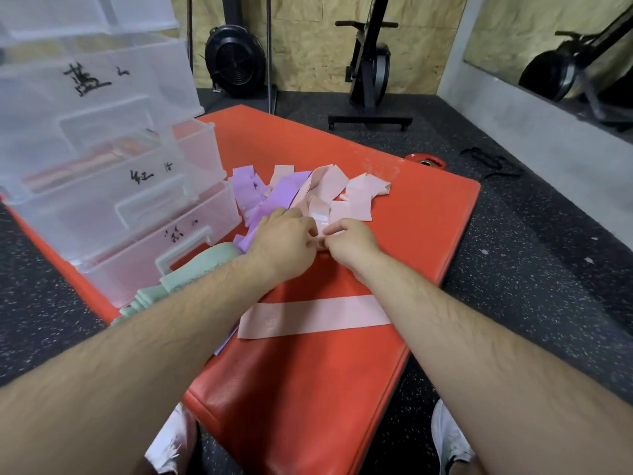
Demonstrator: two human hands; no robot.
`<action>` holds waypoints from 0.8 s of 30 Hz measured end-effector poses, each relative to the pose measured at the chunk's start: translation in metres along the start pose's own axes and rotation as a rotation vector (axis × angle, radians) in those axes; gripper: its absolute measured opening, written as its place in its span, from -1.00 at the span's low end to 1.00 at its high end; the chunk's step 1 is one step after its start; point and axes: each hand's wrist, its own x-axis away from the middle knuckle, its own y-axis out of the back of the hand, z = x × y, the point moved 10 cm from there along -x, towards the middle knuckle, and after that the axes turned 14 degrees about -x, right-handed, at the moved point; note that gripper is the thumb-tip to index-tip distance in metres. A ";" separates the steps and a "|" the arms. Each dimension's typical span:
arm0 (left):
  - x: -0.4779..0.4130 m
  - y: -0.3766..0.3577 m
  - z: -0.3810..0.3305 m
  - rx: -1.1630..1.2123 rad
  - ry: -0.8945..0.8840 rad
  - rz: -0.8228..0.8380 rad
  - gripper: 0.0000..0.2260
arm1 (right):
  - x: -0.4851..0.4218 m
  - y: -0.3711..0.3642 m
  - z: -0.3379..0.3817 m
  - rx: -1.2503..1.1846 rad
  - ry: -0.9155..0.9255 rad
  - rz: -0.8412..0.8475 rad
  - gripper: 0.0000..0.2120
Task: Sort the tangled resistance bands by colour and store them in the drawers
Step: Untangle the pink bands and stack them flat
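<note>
A tangle of pink bands (pixel 329 190) and purple bands (pixel 253 193) lies on the red mat (pixel 418 214). My left hand (pixel 284 238) and my right hand (pixel 346 238) meet at the near edge of the pile, both pinching a pink band between them. One pink band (pixel 308 318) lies flat and apart, nearer to me. Mint green bands (pixel 185 279) sit beside the drawers, partly under my left forearm. The clear plastic drawer unit (pixel 102 186) stands at the left, two lower drawers pulled out; the upper one of these holds reddish bands (pixel 102 159).
Black speckled gym floor surrounds the mat. Exercise machines (pixel 370 63) stand against the far wall, and a red weight plate (pixel 426 161) lies at the mat's far corner. A black strap (pixel 489 162) lies on the floor to the right. My shoes (pixel 448 437) show at the bottom.
</note>
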 end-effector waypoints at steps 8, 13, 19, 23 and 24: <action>0.006 0.008 0.011 0.080 0.026 -0.035 -0.79 | 0.022 0.020 0.005 0.001 -0.195 0.029 -0.89; 0.012 0.013 0.008 0.146 0.003 -0.033 -0.81 | 0.043 0.037 0.020 0.225 -0.107 0.100 -0.84; 0.021 0.015 0.002 0.337 0.140 0.078 -0.59 | 0.065 0.056 0.045 0.260 0.193 0.181 -0.79; 0.025 0.008 -0.017 0.736 0.198 0.255 -0.58 | 0.075 0.062 0.060 0.142 0.334 0.240 -0.81; 0.027 0.008 -0.024 0.849 0.183 0.283 -0.62 | 0.077 0.064 0.064 0.115 0.345 0.246 -0.81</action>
